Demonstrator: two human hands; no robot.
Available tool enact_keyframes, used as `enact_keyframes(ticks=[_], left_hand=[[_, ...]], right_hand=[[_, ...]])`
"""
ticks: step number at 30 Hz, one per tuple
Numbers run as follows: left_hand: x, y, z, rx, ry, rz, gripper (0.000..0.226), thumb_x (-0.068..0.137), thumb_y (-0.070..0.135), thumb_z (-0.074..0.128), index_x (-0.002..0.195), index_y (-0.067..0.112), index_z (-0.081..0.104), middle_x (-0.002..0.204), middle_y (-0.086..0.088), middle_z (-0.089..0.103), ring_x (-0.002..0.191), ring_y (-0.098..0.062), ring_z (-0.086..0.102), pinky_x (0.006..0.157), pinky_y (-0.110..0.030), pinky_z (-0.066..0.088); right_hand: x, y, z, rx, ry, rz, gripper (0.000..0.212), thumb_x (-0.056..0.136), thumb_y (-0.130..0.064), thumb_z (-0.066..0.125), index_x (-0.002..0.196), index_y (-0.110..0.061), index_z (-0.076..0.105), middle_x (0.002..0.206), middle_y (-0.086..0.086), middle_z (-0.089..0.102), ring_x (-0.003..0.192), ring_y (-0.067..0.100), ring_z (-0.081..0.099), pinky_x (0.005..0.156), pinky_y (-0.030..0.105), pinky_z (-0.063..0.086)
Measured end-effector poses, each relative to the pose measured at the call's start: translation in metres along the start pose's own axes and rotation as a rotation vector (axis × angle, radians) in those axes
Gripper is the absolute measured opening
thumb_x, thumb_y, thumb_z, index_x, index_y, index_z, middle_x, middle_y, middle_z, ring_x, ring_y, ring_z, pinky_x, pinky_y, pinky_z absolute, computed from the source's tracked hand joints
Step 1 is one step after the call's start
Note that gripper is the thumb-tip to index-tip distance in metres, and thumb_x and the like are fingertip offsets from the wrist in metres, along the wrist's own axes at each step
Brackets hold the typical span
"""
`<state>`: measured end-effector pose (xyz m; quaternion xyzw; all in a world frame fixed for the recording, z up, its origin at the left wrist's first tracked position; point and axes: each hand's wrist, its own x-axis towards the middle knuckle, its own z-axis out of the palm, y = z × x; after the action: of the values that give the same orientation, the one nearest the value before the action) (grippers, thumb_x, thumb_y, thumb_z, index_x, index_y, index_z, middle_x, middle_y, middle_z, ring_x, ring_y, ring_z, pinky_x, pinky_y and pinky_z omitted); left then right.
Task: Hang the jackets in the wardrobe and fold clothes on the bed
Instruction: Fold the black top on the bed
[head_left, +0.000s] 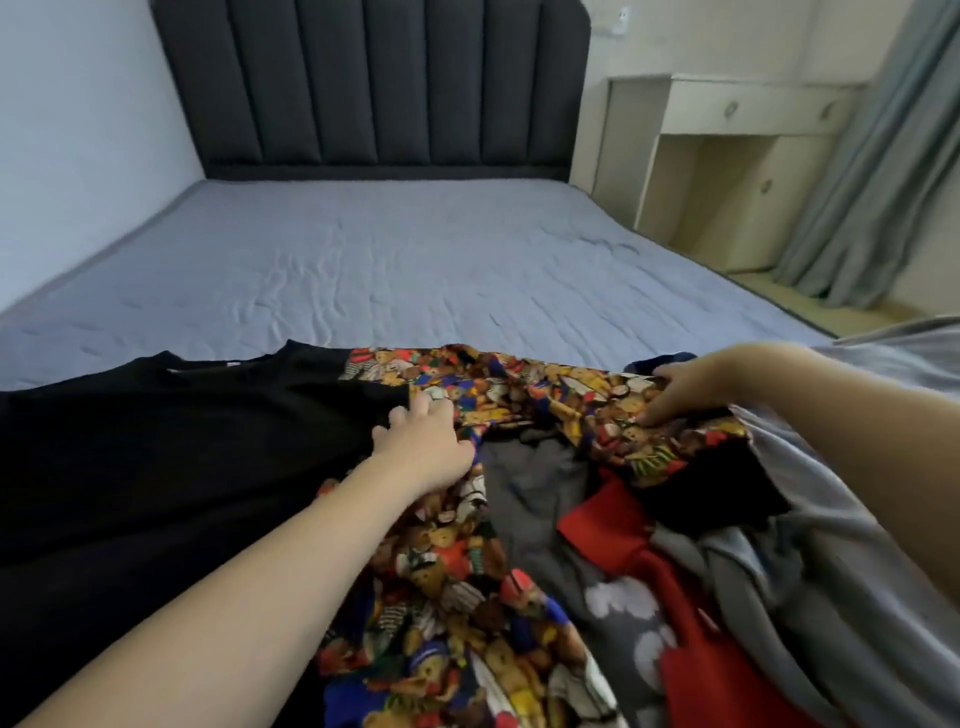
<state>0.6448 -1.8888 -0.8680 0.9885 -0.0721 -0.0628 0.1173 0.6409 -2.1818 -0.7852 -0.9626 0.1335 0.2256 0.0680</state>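
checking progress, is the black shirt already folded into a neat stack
No, the black shirt lies spread out flat on the bed, with the left hand resting at its edge beside the bear-print garment.

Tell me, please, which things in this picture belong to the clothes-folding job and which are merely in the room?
Belonging to the job:
teddy-bear print garment, under both hands
black shirt
red and grey clothes pile
bed

Merely there:
headboard
cabinet with drawers
curtain
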Motion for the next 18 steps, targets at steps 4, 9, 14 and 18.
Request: enact_keyframes(ticks=[4, 9, 14, 18], left_hand=[[-0.054, 0.080, 0.013, -0.342, -0.057, 0.380, 0.031, 0.075, 0.045, 0.060, 0.096, 0.023, 0.054, 0.099, 0.002, 0.056, 0.094, -0.019, 0.054, 0.075, -0.032, 0.045], [-0.075, 0.138, 0.001, -1.142, -0.615, -0.063, 0.060, 0.064, 0.072, 0.045, 0.067, 0.016, 0.066, 0.072, -0.003, 0.066, 0.054, -0.016, 0.053, 0.051, -0.025, 0.033], [-0.072, 0.148, -0.013, -1.171, -0.518, -0.131, 0.036, 0.080, 0.057, 0.060, 0.082, 0.022, 0.065, 0.069, 0.002, 0.063, 0.056, -0.016, 0.059, 0.053, -0.024, 0.041], [-0.066, 0.141, -0.023, -1.255, -0.343, -0.189, 0.021, 0.086, 0.031, 0.057, 0.088, 0.011, 0.062, 0.071, -0.007, 0.058, 0.067, -0.026, 0.058, 0.058, -0.031, 0.047]], right_hand=[[0.001, 0.043, -0.011, 0.169, 0.091, -0.133, 0.033, 0.086, -0.038, 0.067, 0.106, -0.013, 0.067, 0.107, 0.005, 0.066, 0.089, 0.018, 0.059, 0.075, 0.027, 0.044], [0.001, 0.058, 0.010, 0.326, 0.196, -0.223, 0.017, 0.084, -0.031, 0.064, 0.078, -0.015, 0.066, 0.094, 0.012, 0.068, 0.085, 0.027, 0.061, 0.078, 0.037, 0.048], [-0.002, 0.034, 0.012, 0.278, 0.221, -0.103, 0.028, 0.093, -0.022, 0.053, 0.112, -0.006, 0.066, 0.119, 0.019, 0.063, 0.112, 0.034, 0.058, 0.081, 0.031, 0.048], [-0.023, -0.012, 0.016, 0.275, 0.146, -0.110, 0.036, 0.101, -0.016, 0.042, 0.133, -0.003, 0.050, 0.134, 0.016, 0.055, 0.123, 0.029, 0.053, 0.077, 0.025, 0.044]])
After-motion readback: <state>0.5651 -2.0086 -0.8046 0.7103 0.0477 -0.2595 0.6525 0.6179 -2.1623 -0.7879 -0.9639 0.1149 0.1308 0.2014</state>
